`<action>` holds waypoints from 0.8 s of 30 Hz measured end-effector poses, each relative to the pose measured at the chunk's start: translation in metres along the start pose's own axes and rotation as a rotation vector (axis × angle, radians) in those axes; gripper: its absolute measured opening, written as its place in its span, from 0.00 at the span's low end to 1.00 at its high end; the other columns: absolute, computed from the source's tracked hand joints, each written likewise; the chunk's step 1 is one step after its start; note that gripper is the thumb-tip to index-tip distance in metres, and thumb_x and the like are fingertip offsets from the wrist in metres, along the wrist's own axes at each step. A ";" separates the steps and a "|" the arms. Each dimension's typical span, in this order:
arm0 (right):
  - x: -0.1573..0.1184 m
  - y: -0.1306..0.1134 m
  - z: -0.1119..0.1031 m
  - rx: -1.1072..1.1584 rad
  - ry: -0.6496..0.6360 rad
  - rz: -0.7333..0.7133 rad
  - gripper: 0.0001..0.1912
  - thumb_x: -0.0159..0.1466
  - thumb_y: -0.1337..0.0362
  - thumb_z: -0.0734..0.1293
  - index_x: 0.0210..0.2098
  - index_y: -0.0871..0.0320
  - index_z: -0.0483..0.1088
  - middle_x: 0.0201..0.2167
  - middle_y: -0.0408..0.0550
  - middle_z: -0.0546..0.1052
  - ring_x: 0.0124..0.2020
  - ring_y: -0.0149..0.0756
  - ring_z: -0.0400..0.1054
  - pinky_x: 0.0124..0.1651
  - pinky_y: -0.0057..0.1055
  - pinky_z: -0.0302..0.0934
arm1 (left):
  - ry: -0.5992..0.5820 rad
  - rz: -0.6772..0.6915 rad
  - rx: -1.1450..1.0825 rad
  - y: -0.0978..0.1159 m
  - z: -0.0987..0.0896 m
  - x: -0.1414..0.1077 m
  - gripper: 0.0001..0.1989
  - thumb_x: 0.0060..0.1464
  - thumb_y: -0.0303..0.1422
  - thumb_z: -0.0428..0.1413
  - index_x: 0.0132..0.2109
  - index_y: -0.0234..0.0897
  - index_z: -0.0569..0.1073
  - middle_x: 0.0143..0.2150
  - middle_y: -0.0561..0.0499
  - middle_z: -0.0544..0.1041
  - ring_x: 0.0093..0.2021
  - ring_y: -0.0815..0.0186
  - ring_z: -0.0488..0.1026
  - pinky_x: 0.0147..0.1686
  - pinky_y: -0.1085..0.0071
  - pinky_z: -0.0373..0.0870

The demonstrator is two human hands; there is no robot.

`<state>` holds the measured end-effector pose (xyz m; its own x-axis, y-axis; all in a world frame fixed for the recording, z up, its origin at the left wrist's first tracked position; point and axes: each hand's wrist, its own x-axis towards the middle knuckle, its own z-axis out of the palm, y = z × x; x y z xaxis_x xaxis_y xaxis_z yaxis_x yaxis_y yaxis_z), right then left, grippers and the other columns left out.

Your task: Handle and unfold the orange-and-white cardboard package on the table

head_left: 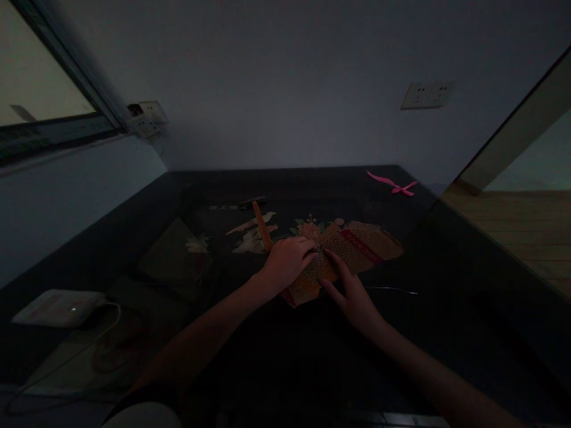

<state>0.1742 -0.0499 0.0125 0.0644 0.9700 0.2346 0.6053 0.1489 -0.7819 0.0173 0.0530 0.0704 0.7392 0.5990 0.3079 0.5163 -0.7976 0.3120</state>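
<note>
A brown, dotted piece of folded paper [350, 245] with a dark red printed band lies across the middle of the dark table. My left hand [289, 260] rests over its left part, fingers curled down and pinching near the centre of the sheet. From the lower right, my right hand [350, 294] holds the near edge, with index finger and thumb on the paper. Both hands' fingertips are close together at the middle. An orange-brown strip [262, 226] sticks up beyond my left hand; whether it joins the paper is hidden.
A pink ribbon [392, 184] lies at the far right corner. A thin wire-like piece [392, 290] is right of my right hand. At left sits a white device [60, 308] with a cable. A dark slim object [252, 203] lies farther back. Walls carry sockets [427, 95].
</note>
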 end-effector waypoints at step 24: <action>0.001 -0.001 -0.003 -0.002 -0.027 0.018 0.30 0.64 0.55 0.61 0.64 0.50 0.50 0.61 0.54 0.63 0.62 0.49 0.57 0.59 0.51 0.55 | 0.352 0.007 -0.199 -0.012 -0.030 -0.020 0.07 0.59 0.34 0.52 0.38 0.36 0.72 0.36 0.51 0.76 0.37 0.68 0.74 0.37 0.72 0.71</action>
<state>0.1761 -0.0500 0.0150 0.0541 0.9772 0.2051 0.6058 0.1312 -0.7847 -0.0169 0.0523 0.0877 0.5310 0.6090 0.5891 0.3924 -0.7930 0.4661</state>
